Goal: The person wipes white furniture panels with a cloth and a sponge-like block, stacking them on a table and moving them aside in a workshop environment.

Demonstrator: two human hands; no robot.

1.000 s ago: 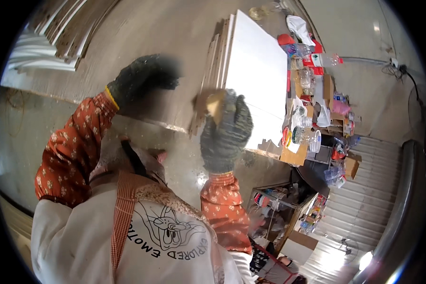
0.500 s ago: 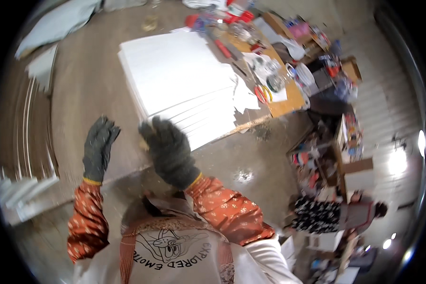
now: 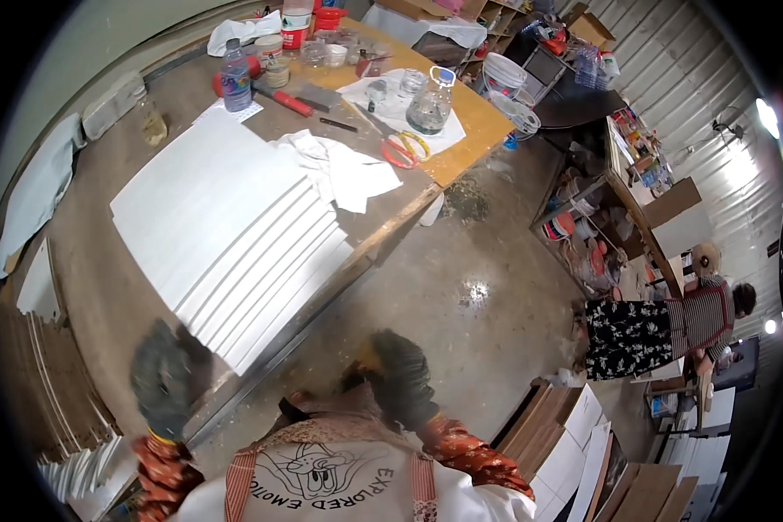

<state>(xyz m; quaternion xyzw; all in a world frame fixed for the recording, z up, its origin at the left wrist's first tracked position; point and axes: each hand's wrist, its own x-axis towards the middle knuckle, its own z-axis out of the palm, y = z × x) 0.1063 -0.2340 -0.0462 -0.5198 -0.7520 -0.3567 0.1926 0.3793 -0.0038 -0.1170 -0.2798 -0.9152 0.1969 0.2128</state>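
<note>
A stack of white panels (image 3: 226,200) lies fanned out on the brown worktable (image 3: 87,200), its lower edges stepped one behind another. My left hand (image 3: 165,378), in a dark grey-green work glove, is beside the near left corner of the stack; whether it touches the panels I cannot tell. Gloved the same way, my right hand (image 3: 391,374) is in front of my apron, off the table's near edge and apart from the stack. Motion smears the fingers of both hands, and I make out nothing held in either. A crumpled white cloth (image 3: 344,170) rests against the stack's right side.
Scissors (image 3: 406,150), a red-handled tool (image 3: 283,99), a bottle (image 3: 235,78) and a water jug (image 3: 431,104) stand or lie toward the far right of the table. More panels (image 3: 56,391) are piled at left. A person (image 3: 670,331) stands by another bench at right.
My view has turned to the right, with the stack now lower and further left. My right hand has moved away from the stack toward my body; my left hand is now at the stack's near corner.
</note>
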